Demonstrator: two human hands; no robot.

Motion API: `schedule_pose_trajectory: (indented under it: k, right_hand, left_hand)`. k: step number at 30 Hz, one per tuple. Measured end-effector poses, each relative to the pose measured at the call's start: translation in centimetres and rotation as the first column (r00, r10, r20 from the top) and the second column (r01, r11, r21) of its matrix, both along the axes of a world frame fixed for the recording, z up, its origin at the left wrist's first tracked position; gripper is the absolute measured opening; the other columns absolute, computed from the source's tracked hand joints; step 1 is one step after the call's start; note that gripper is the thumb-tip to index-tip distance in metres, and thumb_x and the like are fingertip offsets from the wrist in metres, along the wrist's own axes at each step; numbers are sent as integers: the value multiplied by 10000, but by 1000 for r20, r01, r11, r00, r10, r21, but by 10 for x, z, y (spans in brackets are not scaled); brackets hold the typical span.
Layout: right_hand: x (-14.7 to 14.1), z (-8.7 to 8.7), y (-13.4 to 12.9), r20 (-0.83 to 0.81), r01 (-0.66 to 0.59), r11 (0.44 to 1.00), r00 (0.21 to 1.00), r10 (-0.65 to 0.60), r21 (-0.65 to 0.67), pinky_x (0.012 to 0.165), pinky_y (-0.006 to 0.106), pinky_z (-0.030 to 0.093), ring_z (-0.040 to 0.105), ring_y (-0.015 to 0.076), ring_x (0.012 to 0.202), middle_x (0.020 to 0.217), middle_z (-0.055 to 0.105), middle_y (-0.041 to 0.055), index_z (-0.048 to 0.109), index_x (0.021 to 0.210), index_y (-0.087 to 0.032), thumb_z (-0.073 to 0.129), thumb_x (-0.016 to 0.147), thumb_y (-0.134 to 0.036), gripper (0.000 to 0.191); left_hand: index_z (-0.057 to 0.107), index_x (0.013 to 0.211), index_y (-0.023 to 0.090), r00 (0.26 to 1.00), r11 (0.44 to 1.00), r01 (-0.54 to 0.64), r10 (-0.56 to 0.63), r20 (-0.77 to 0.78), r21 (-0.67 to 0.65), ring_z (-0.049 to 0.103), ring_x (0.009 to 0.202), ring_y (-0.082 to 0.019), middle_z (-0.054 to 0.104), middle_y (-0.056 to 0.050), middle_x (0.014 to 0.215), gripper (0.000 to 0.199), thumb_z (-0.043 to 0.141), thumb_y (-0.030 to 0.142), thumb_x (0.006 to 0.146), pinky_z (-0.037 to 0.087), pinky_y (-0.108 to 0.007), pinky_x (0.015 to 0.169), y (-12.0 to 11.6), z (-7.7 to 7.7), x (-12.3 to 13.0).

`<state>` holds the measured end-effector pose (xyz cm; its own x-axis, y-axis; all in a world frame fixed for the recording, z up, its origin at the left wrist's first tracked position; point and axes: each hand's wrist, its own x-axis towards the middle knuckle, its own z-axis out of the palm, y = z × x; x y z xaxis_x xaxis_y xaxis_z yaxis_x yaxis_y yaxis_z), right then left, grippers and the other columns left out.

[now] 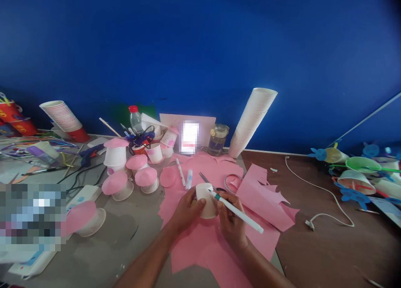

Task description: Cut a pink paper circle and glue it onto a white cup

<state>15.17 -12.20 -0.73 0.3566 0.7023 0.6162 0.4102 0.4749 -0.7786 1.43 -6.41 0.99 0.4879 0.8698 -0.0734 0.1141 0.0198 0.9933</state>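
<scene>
In the head view, the left hand [186, 208] curls its fingers [196, 200] around a white paper cup [206, 206]. The right hand [230, 223] pinches a white marker [241, 215], which slants up toward the left, its tip touching the cup. Both hands are over pink paper [191, 254], near the front edge of the counter [97, 254].

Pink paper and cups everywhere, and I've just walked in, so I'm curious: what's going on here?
A person's left hand grips a white paper cup while their right hand holds a white marker, its tip at the cup. Both are above pink paper offcuts. Pink-topped cups stand to the left, and a tall stack of white paper cups leans behind.
</scene>
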Motion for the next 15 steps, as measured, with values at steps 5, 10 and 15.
schedule_pose_trajectory:
  k: [5,10,15]
  right_hand:
    - [1,0,1,31,15,1000,999,-16,5,722,308,540,635,179,867,921,630,51,532,1040,-242,479,896,-180,166]
    - [1,-3,1,57,23,1000,998,-24,7,722,325,546,639,191,868,913,635,61,531,1046,-229,482,895,-182,165]
    - [2,-8,1,72,41,999,997,-41,-8,715,327,542,633,193,857,892,634,60,536,1029,-221,490,889,-191,150]
  left_hand:
    - [586,1115,158,1000,1000,-7,8,-10,2,562,892,-199,640,-59,1009,327,519,272,817,449,-270,734,-2,2,0]
    - [564,1167,151,1000,1000,-4,4,4,-9,566,906,-201,637,-69,1056,378,522,256,806,454,-272,740,-1,1,0]
    - [567,1162,145,1000,1000,3,-3,9,-2,563,870,-192,639,-64,998,378,526,253,802,455,-268,716,0,-3,1]
